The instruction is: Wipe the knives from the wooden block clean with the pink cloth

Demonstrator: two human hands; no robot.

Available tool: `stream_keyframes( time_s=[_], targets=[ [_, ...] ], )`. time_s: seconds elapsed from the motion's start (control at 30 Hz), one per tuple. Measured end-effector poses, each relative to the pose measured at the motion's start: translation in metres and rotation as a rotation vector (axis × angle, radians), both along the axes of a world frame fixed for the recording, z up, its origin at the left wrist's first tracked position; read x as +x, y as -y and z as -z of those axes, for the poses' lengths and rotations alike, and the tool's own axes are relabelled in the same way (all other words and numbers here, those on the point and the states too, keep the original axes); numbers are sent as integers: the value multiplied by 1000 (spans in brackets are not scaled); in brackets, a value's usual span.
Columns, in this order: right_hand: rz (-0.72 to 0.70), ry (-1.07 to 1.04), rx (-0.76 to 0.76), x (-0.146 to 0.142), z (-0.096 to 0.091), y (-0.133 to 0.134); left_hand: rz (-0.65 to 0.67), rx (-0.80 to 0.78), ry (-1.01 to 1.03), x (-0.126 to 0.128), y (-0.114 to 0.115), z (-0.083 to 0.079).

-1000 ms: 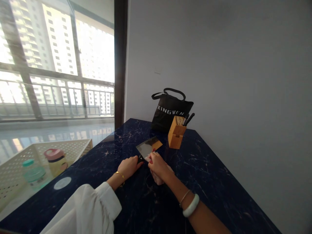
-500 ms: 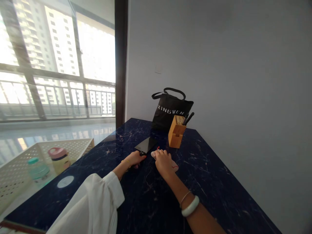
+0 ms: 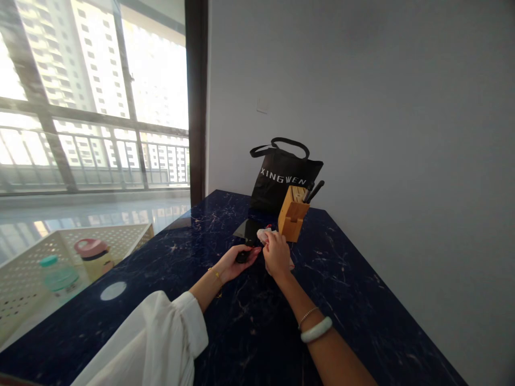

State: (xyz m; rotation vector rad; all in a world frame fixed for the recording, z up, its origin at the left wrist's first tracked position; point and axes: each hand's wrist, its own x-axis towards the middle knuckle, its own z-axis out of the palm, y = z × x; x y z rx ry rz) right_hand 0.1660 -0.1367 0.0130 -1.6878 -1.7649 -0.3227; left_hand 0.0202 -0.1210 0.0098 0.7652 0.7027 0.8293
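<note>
My left hand (image 3: 236, 262) is closed round the black handle of a cleaver (image 3: 248, 230) whose broad blade points away from me over the dark marble counter (image 3: 354, 300). My right hand (image 3: 277, 253) is closed on a small pale cloth (image 3: 264, 234) pressed against the blade near its right edge. Just beyond my right hand stands a wooden knife block (image 3: 293, 213) with black knife handles sticking out of its top.
A black tote bag (image 3: 284, 177) with white lettering leans on the wall behind the block. Left of the counter, a white perforated basket (image 3: 132, 236) holds a pink-lidded bottle (image 3: 92, 256) and a green-capped bottle (image 3: 58, 276). A white disc (image 3: 113, 291) lies on the counter.
Both hands have moved away from me toward the knife block, with the cleaver and cloth. The blade, bright and reflective a second ago, now looks dark.
</note>
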Motion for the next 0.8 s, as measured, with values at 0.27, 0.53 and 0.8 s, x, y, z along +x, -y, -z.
stream_keyframes(
  time_s=[0.27, 0.53, 0.8],
  targets=[
    [-216, 39, 7, -8, 7, 3, 29, -51, 93, -5, -5, 9],
    [-364, 84, -17, -9, 10, 1, -62, 62, 43, -1, 0, 11],
    [-347, 27, 15, -7, 12, 3, -36, 174, -56, 0, 3, 8]
  ],
)
